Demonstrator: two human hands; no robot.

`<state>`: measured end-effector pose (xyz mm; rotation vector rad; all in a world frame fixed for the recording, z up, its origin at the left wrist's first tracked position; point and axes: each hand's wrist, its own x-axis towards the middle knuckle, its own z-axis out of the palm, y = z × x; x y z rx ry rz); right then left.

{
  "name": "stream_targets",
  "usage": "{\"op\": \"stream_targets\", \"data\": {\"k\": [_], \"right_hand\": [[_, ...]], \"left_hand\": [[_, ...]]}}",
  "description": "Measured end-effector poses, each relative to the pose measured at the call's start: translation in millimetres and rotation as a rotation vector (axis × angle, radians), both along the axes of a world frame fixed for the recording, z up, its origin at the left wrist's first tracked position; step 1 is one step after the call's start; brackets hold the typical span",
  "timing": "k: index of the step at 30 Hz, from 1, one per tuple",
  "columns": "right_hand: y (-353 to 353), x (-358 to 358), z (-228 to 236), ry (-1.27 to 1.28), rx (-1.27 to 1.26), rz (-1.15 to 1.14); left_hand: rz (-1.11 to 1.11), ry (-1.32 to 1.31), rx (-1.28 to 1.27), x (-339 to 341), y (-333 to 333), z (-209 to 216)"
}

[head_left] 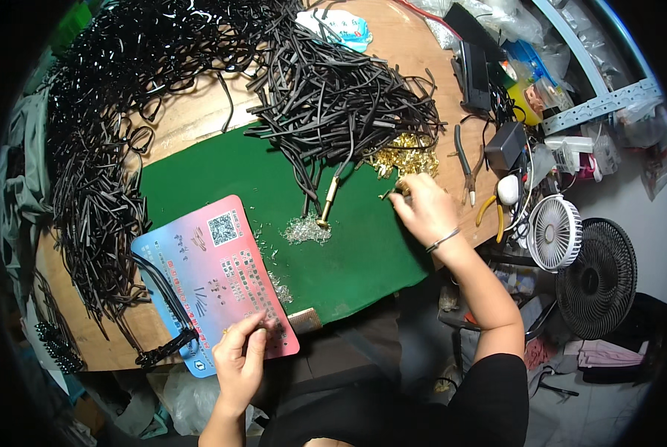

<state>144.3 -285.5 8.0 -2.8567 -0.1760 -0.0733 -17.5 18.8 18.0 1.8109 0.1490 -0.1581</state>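
My left hand (242,354) is closed in a pinch over the lower edge of a pink and blue printed board (218,276); whatever its fingertips hold is too small to make out. My right hand (427,212) pinches a small gold-coloured metal piece (402,188) at the right side of the green mat (356,268). Just beyond it lies a heap of similar gold pieces (406,158). Between my hands, a brass-coloured rod (330,201) rests on the mat beside a little pile of tiny clear and silvery bits (305,230).
Black cords (333,89) are heaped along the far and left sides of the wooden table (177,123). Pliers (465,167) and yellow-handled cutters (490,216) lie at the right. A small white fan (554,232) and a larger black fan (596,276) stand beyond the edge.
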Motion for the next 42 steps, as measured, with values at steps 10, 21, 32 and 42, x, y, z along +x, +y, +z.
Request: {"op": "stream_targets", "data": {"k": [10,21,32,42], "right_hand": [[25,10,-15,-0.399,-0.486,0.522],[69,-47,68,0.502,0.597,0.476],[111,-70,34,0.678,0.877,0.435],[97,-61,39,1.119,1.184,0.212]], "left_hand": [[-0.119,0.005,-0.091,17,-28,11],[-0.087,0.39,-0.578,8,-25,1],[-0.063,0.529,-0.847,8,-32,-3],[-0.167,0.586,-0.873,9,-24,10]]}}
